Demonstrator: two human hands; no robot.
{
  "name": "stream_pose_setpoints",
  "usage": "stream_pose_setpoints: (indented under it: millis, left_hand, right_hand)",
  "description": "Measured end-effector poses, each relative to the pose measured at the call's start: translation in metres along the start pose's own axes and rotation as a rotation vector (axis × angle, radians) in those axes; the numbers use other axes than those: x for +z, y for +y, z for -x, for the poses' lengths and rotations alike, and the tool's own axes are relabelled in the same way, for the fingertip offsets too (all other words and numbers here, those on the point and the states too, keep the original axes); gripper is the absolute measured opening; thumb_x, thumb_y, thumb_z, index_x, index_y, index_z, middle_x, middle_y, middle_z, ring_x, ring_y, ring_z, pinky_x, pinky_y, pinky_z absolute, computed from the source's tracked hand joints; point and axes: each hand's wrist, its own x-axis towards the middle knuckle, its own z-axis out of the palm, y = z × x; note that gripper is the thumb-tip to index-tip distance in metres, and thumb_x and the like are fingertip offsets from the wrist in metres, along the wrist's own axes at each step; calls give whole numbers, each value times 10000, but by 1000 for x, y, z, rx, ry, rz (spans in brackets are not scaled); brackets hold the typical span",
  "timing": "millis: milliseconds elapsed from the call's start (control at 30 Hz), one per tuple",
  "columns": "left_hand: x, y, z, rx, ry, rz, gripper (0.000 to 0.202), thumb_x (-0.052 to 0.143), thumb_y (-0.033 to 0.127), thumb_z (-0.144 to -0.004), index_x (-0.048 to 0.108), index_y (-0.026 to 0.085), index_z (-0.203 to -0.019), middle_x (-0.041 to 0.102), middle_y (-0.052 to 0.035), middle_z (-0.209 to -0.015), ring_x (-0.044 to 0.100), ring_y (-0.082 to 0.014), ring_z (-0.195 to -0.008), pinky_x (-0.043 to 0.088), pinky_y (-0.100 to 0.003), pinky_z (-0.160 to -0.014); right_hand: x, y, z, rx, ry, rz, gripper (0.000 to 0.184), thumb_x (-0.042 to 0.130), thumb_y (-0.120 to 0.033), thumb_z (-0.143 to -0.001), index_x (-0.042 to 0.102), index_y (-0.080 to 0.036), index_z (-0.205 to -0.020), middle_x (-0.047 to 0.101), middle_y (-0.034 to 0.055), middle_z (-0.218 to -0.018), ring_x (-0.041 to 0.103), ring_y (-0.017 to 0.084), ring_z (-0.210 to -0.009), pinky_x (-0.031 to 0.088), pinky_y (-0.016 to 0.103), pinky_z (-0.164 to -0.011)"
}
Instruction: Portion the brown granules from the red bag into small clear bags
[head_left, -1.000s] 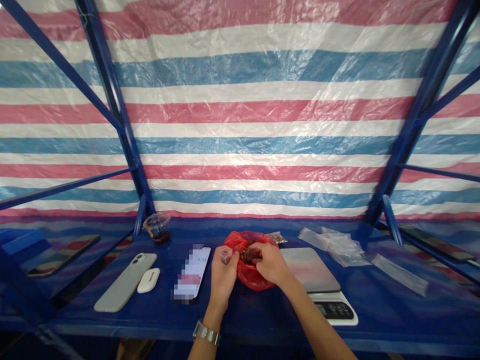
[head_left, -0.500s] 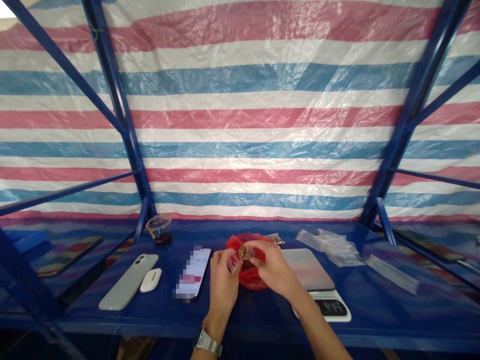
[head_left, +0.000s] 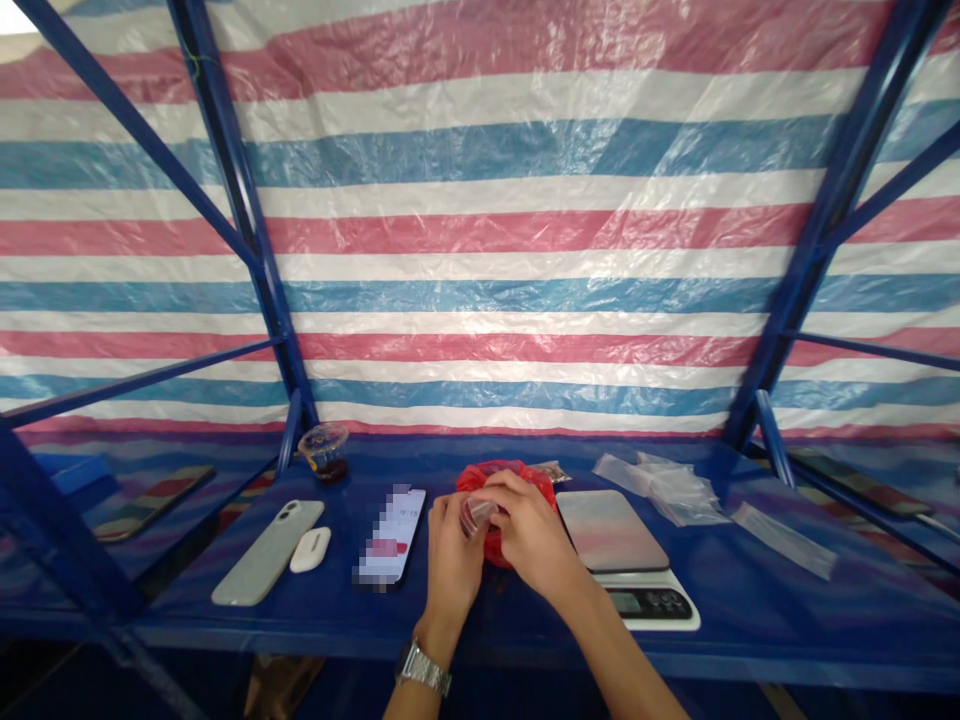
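- Left hand: fingers pressed together, pinching the small clear plastic cup.
- Right hand: fingers curled against the cup; whether they grip it cannot be determined.
- Cup location: between both hands, directly in front of the red plastic bag.
- Bag location: on the blue table, between the smartphone and the digital kitchen scale.
- Left of the smartphone: earbud case, pale-cased phone, clear cup with dark contents.
- Right of the scale: clear plastic bags.
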Motion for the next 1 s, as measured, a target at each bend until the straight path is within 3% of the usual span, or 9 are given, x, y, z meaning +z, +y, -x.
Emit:
stream_pose_setpoints:
  millis: [200, 300, 467, 633, 767, 1000]
  left_hand:
    - [3, 0, -2, -16, 33, 18, 160, 669, 262, -865, 704, 221, -1015, 628, -69, -1014, 585, -262, -989, 488, -428, -934]
    - [3, -5, -3, -60, 88, 34, 154, 697, 280, -836, 692, 204, -970, 615, -72, -1003, 590, -254, -952, 497, -431, -929]
    - [-2, -10, -2, -66, 88, -2, 91, 696, 289, -808, 645, 214, -815, 616, -45, -868, 597, -252, -914, 495, -399, -864]
    - [-4, -10, -1, -174, -19, 112, 73, 610, 168, -767, 567, 225, -752, 571, 31, -683, 539, -163, -639, 421, -293, -654]
    - [-2, -12, -4, -202, -14, 273, 120, 562, 106, -682, 548, 221, -715, 556, 42, -657, 539, -150, -636, 431, -281, -652]
    - [0, -16, -7, -262, 5, 382, 94, 535, 132, -690, 532, 226, -702, 563, 27, -634, 538, -142, -596, 445, -265, -583]
  right_hand:
    - [-8, 8, -4, 19, 67, 19, 473, 543, 5, -846, 740, -258, -1185, 697, 56, -1207, 638, 213, -1132, 474, 364, -1042]
    - [-15, 20, -5, 107, 117, 167, 473, 557, -21, -854, 726, -261, -1226, 698, 67, -1228, 628, 236, -1150, 450, 394, -1050]
    - [-8, 41, -1, 247, -18, 442, 484, 610, 1, -753, 768, -240, -1142, 717, 91, -1209, 571, 305, -1223, 375, 452, -1050]
    - [9, 39, -1, 205, -131, 360, 467, 607, 2, -711, 792, -266, -1046, 757, 49, -1107, 585, 265, -1127, 338, 412, -998]
    - [12, 35, -3, 228, -136, 346, 438, 598, -11, -724, 798, -261, -1023, 772, 46, -1039, 603, 244, -1040, 336, 392, -958]
    - [19, 41, 1, 297, -116, 339, 377, 617, -85, -810, 780, -254, -1105, 784, 66, -1100, 611, 282, -1126, 346, 433, -1005]
